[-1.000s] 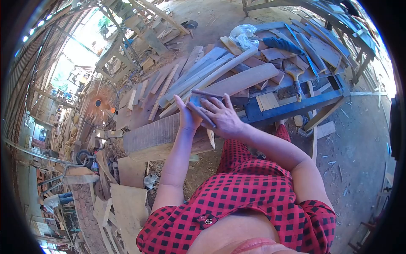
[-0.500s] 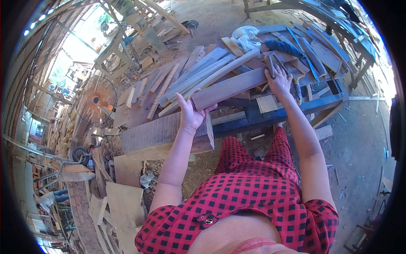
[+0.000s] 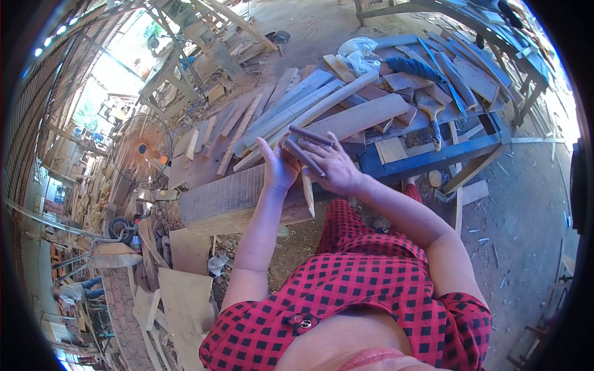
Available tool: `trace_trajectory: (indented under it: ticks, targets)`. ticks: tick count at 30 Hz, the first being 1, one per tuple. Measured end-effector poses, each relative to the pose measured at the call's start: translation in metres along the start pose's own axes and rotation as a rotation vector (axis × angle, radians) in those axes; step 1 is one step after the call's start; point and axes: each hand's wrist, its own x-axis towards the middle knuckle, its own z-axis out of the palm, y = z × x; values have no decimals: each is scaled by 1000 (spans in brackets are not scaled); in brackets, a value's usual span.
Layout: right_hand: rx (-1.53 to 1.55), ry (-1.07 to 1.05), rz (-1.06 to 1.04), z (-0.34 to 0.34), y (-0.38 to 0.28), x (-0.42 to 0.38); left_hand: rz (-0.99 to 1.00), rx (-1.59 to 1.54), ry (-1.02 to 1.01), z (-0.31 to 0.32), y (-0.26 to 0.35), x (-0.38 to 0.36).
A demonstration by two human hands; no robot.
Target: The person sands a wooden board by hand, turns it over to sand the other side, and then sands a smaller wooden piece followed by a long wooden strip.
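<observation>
My left hand (image 3: 279, 168) is at the near left end of a smooth brown wooden plank (image 3: 365, 117), thumb raised and palm against the end. Its other fingers are largely hidden behind my right hand. My right hand (image 3: 339, 168) lies over that same end, gripping a dark brown folded sheet that looks like sandpaper (image 3: 307, 158), its two edges standing out on either side of the fingers. Below the left hand is a thick timber beam (image 3: 229, 195). A paintbrush (image 3: 432, 111) lies to the right, past the plank's far end.
Many loose boards (image 3: 291, 102) cover the low bench, whose dark frame (image 3: 427, 157) runs along its near side. A clear plastic bag (image 3: 359, 54) and blue cloth (image 3: 411, 69) lie at the back. A fan (image 3: 142, 149) stands left. Wood sheets (image 3: 185, 300) lie at lower left.
My right hand has slid with the sandpaper from the plank's far right end to its near left end, beside my left hand. My left hand has stayed nearly in place.
</observation>
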Motion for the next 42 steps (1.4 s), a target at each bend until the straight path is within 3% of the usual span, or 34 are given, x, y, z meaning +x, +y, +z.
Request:
trace_trajectory:
  ticks: [5, 7, 9, 11, 16, 17, 21, 23, 25, 29, 31, 37, 42]
  targets:
    - [-9, 10, 280, -45, 48, -5, 10, -20, 30, 26, 7, -9]
    - [-248, 10, 405, -48, 93, -18, -1, -47, 67, 26, 7, -8]
    - [-226, 63, 581, -64, 124, -28, -1, -48, 67, 24, 6, -8]
    - [-269, 58, 629, -75, 156, -37, 1, -48, 64, 24, 6, -7]
    - [-401, 101, 813, -64, 153, -31, 22, -21, 57, 24, 6, -8]
    - [-401, 103, 813, -59, 142, -26, 22, -20, 55, 25, 6, -8]
    - [-308, 98, 401, -34, 59, -6, 13, -11, 45, 25, 5, -7]
    - [-118, 109, 222, -24, 18, 8, 14, 0, 27, 19, 5, -5]
    - [-54, -41, 156, -2, -7, 7, 27, -35, 35, 2, 0, 1]
    - [28, -73, 92, -7, -4, 5, -7, -70, 6, -7, -1, 2]
    - [-21, -40, 152, -26, 12, 4, 13, -20, -28, 17, 5, -6]
    - [-274, -7, 641, -70, 115, -21, 11, -44, 51, 24, 6, -7]
    - [-357, 85, 810, -59, 161, -36, 15, -44, 59, 25, 6, -8]
